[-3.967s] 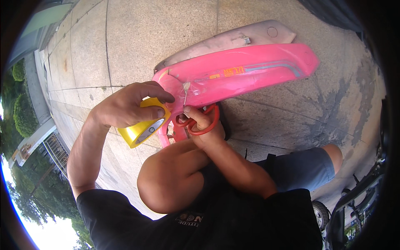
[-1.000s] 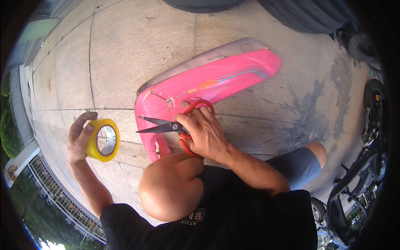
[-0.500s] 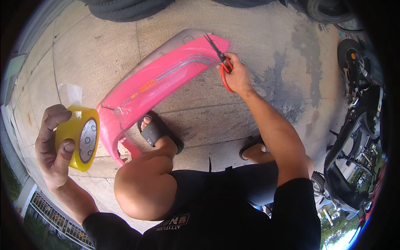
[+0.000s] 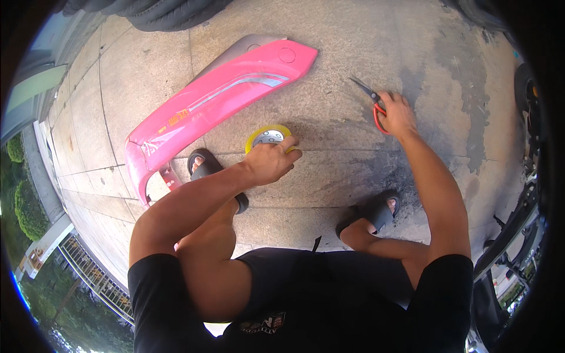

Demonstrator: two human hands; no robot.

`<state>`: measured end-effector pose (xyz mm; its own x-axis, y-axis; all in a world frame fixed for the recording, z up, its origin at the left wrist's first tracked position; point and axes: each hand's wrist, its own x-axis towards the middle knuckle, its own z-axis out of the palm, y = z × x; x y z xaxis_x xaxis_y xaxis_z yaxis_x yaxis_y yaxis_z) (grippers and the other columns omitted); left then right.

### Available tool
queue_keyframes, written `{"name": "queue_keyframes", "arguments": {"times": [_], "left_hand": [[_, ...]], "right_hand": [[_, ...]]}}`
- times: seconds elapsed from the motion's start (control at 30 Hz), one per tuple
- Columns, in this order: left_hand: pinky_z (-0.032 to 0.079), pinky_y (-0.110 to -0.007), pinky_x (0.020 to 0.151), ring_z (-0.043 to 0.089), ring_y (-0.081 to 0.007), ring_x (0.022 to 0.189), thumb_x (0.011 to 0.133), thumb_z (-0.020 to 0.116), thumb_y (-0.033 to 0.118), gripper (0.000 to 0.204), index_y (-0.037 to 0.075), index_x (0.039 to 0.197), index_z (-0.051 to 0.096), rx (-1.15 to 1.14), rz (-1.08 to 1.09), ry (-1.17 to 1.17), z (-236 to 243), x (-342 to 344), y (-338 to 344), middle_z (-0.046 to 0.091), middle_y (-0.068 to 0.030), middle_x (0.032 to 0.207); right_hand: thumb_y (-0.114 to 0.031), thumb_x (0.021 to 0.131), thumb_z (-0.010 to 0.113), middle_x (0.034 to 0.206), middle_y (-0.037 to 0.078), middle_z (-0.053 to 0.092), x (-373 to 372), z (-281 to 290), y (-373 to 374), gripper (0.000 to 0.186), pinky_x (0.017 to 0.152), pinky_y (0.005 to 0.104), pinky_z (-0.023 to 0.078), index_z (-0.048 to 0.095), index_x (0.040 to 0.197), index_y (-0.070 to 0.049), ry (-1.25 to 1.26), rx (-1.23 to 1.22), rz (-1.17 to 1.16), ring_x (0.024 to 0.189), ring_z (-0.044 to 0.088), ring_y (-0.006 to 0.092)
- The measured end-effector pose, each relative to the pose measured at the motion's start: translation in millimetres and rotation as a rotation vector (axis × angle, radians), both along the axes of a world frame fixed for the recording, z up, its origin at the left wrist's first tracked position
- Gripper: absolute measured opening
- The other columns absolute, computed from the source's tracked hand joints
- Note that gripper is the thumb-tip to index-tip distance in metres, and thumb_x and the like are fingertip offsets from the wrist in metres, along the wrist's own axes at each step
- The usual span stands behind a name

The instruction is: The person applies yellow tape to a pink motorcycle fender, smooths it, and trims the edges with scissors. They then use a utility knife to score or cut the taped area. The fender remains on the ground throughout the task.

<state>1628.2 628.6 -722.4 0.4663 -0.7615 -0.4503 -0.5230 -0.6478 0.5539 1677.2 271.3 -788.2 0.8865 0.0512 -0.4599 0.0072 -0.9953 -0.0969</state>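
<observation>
My remote feed, near to far: 2 black sandals point(image 4: 206, 169) on paving point(image 4: 294, 188). L hand point(image 4: 273, 160) gripping yellow tape roll point(image 4: 266, 137), btwn & fwd of sandals; can't tell if it touches ground. R hand point(image 4: 400, 115) farther out, closed on red handles of scissors point(image 4: 375, 96), black blades pointing fwd-left. Pink panel point(image 4: 220, 88) w/ pale blue stripe lies fwd-left of tape, apart from both hands. Grey panel point(image 4: 226, 54) partly hidden behind it. Black tyres point(image 4: 176, 16) at far edge.
</observation>
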Motion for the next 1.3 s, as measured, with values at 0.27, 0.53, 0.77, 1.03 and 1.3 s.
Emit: {"name": "queue_keyframes", "arguments": {"times": [0.27,0.53,0.77,1.03,1.3], "left_hand": [[0.058,-0.045,0.063,0.070,-0.0342,0.074,0.085,0.067,0.020,0.027,0.008,0.109,0.063,-0.087,0.131,-0.001,-5.7,-11.2,-15.2,0.052,-0.0130,0.120],[0.058,-0.045,0.062,0.067,-0.0331,0.069,0.082,0.071,0.019,0.030,0.007,0.108,0.060,-0.102,-0.023,0.241,-0.9,-32.3,-47.9,0.051,-0.0119,0.116],[0.058,-0.045,0.066,0.067,-0.0348,0.071,0.082,0.070,0.018,0.031,0.005,0.109,0.060,-0.174,0.053,0.269,17.4,-36.0,-50.2,0.052,-0.0142,0.117],[0.058,-0.046,0.073,0.068,-0.0353,0.079,0.083,0.070,0.018,0.036,0.007,0.115,0.059,-0.084,0.065,0.300,28.8,-45.0,-33.1,0.050,-0.0148,0.120],[0.058,-0.046,0.074,0.067,-0.0346,0.084,0.084,0.071,0.020,0.034,0.007,0.113,0.060,-0.157,0.072,0.272,38.5,-38.4,-24.3,0.051,-0.0144,0.119]], "right_hand": [[-0.019,0.087,0.068,0.141,0.010,0.053,46.3,21.6,75.0,0.054,0.110,0.0452,0.041,0.053,0.139,-0.012,-0.133,0.484,0.369,0.130,0.047,0.0318],[-0.038,0.086,0.071,0.160,0.000,0.033,62.6,-11.6,208.3,0.072,0.122,0.0494,0.021,0.043,0.150,-0.021,-0.335,0.691,0.581,0.148,0.026,0.0274],[-0.044,0.085,0.071,0.159,0.001,0.036,44.8,-7.2,189.0,0.070,0.122,0.0517,0.020,0.047,0.147,-0.020,-0.274,0.605,0.595,0.149,0.024,0.0293],[-0.049,0.087,0.067,0.155,0.003,0.041,40.6,-14.9,210.3,0.073,0.120,0.0529,0.023,0.046,0.148,-0.015,-0.451,0.612,0.471,0.147,0.028,0.0299],[-0.047,0.087,0.068,0.159,0.003,0.035,38.6,-6.9,200.5,0.074,0.120,0.0544,0.022,0.044,0.150,-0.016,-0.415,0.612,0.425,0.147,0.025,0.0318]]}}
